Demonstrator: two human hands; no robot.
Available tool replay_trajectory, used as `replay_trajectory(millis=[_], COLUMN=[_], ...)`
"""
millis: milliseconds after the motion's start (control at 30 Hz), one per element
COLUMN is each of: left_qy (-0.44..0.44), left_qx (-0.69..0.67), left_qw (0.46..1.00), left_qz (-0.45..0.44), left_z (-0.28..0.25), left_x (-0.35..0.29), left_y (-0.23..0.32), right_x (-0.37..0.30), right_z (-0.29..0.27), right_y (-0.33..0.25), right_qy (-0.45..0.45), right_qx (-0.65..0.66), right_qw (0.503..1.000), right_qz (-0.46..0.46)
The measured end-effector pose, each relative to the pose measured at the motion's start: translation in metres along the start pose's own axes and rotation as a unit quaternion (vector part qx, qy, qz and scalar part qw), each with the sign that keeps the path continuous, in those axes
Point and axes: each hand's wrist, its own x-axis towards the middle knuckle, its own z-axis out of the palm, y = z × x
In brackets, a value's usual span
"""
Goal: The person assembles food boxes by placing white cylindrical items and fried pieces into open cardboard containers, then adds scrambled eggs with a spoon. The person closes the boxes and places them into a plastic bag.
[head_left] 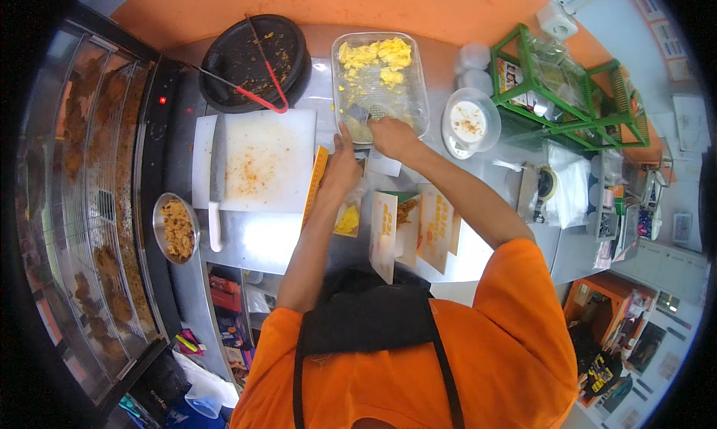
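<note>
Metal counter [258,241] — cutting board [287,149] (white), black bowl [296,78], clear tray [407,102].

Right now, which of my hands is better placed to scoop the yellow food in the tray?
Probably your right hand: it seems to hold the metal scraper, which reaches into the clear tray with the yellow food. Your left hand is at the tray's near left corner, with no tool visible.

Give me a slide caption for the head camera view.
Right hand holding a flat metal tool in a clear tray of yellow food, left hand at its near left corner.
</note>
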Motion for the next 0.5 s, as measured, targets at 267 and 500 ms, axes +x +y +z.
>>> replay_trajectory(millis=[267,500], left_qy=[-0.044,-0.022], left_qx=[0.046,-0.004], left_qw=[0.998,1.000], left_qz=[-0.021,-0.010], left_z=[-0.003,-0.002], left_x=[0.009,0.005], left_y=[0.001,-0.005], right_x=[0.022,0.031], right_z=[-0.014,-0.023], right_y=[0.055,0.087], right_qy=[-0.103,-0.311], right_qx=[0.225,0.555], right_qw=[0.964,0.765], right_qz=[-0.102,0.096])
